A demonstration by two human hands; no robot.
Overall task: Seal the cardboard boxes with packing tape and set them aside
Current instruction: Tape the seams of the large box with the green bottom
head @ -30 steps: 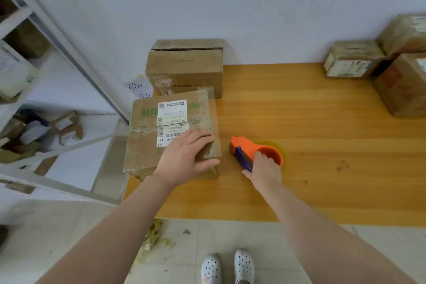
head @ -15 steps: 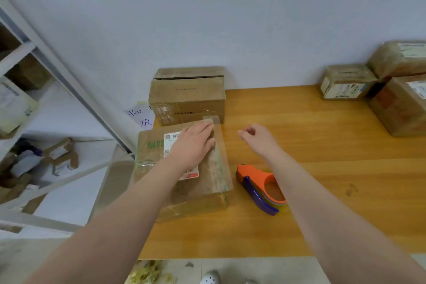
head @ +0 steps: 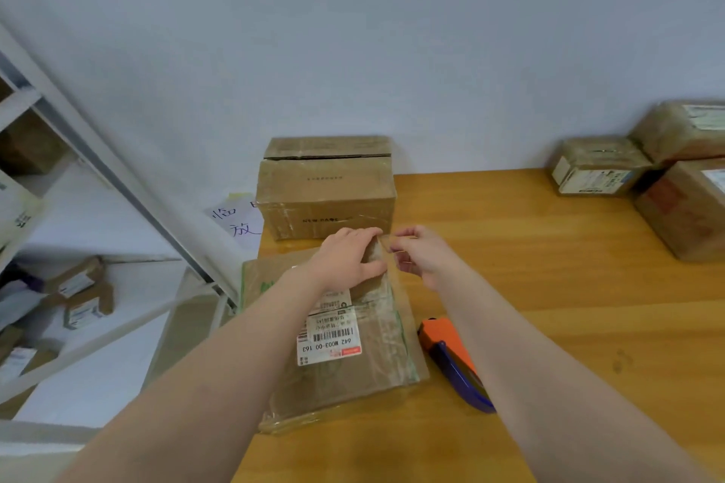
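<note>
A flat cardboard box (head: 353,376) wrapped in glossy clear film lies at the near left corner of the wooden table (head: 549,286), its near end just at the table's edge. The white label (head: 329,333) on its lid is partly covered by the left forearm. The left hand (head: 345,259) lies palm down on the far end of the box, with the fingers fairly straight and reaching the far edge and the thumb stretched to the side. The right hand (head: 423,255) hovers just beside it at the far right corner. Its fingers are curled, and thumb and forefinger pinch a clear bit of tape (head: 386,241) that is hard to make out against the film. An orange tape dispenser (head: 443,341) with a blue handle lies near the box's right side, and the right forearm hides its far part. A bigger box (head: 325,192) stands behind against the wall, one top flap slightly raised. More boxes (head: 600,169) sit at the far right, and the frame edge cuts some of them off. To the left is a white shelf (head: 117,176) holding blurred small parcels. A handwritten note (head: 235,220) is half hidden behind the bigger box.
</note>
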